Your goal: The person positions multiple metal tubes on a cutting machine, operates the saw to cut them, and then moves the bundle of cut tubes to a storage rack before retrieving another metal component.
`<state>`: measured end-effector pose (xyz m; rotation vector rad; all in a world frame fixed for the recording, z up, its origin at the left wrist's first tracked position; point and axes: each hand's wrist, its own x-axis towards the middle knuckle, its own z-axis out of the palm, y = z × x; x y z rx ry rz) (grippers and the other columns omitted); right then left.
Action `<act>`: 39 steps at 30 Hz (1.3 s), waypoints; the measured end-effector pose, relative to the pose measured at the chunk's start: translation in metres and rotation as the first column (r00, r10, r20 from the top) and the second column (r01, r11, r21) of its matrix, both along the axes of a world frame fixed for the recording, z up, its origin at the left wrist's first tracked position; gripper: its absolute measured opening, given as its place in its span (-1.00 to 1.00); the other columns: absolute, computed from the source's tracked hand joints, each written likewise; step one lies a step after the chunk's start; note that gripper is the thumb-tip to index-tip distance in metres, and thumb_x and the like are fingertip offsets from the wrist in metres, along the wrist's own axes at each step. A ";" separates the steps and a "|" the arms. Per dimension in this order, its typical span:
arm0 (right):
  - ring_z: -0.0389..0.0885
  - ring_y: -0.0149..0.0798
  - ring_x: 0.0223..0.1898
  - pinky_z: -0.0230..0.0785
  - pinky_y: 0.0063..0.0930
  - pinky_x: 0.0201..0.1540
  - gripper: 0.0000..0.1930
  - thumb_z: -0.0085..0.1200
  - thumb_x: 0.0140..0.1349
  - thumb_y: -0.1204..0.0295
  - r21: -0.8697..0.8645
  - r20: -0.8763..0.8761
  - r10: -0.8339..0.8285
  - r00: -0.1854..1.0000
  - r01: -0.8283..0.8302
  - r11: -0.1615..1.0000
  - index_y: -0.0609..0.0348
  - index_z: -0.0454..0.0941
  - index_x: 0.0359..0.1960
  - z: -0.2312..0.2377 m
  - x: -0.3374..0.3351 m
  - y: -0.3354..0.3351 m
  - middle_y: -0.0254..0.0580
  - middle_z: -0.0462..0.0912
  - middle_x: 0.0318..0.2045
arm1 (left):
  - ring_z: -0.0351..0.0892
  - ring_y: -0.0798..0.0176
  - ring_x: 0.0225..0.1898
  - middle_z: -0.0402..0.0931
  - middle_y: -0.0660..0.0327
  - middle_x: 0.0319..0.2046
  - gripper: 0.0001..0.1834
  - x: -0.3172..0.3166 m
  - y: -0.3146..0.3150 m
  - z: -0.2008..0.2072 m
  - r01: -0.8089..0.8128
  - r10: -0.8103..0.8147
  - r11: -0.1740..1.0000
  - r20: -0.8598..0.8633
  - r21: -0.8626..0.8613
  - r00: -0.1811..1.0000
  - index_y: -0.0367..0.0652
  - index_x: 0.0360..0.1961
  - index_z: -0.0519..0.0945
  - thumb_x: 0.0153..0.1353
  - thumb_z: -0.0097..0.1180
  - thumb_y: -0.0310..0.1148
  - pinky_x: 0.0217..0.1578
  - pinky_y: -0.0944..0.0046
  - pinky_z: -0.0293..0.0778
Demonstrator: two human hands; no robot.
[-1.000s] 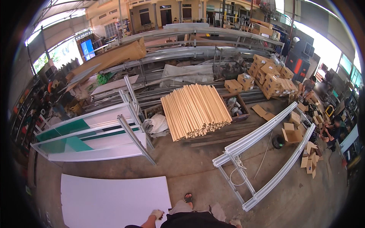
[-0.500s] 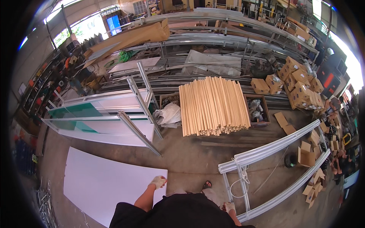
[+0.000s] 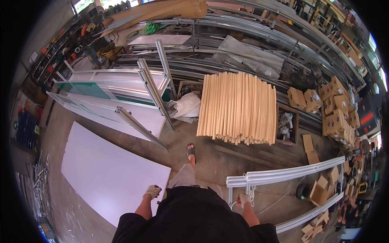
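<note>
My left hand, in a pale glove with the fingertips bare, is held over the right edge of a large white panel. Its fingers are curled in; whatever they hold, if anything, does not show. My right hand, gloved the same way, is closed near the left end of an aluminium profile frame. A white cable hangs from that frame, just beside the hand. I cannot make out anything in its fingers, nor whether it touches the frame.
Ahead stands a stack of pale wooden strips. To its left are a white sack and an aluminium frame with white and green panels. Cardboard boxes are piled at the right. My sandalled foot is on the concrete floor.
My view has tilted down and turned, and one foot has stepped forward between the panel and the frame. My right hand has come up nearer the frame's left end; both hands stay curled.
</note>
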<state>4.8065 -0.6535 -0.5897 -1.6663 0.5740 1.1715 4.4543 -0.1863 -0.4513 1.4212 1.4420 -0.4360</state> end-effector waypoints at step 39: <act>0.68 0.00 -0.26 0.53 -0.23 -0.25 -0.65 0.07 0.13 0.26 -0.600 0.199 0.914 0.353 -0.694 0.399 0.27 0.66 -0.19 0.133 0.500 0.680 0.08 0.68 -0.30 | 0.45 -0.09 0.14 0.47 -0.06 0.10 -0.57 0.423 0.452 0.374 -0.370 -0.001 0.526 0.436 0.766 0.900 -0.31 0.02 0.53 0.08 0.19 -0.44 0.14 0.07 0.35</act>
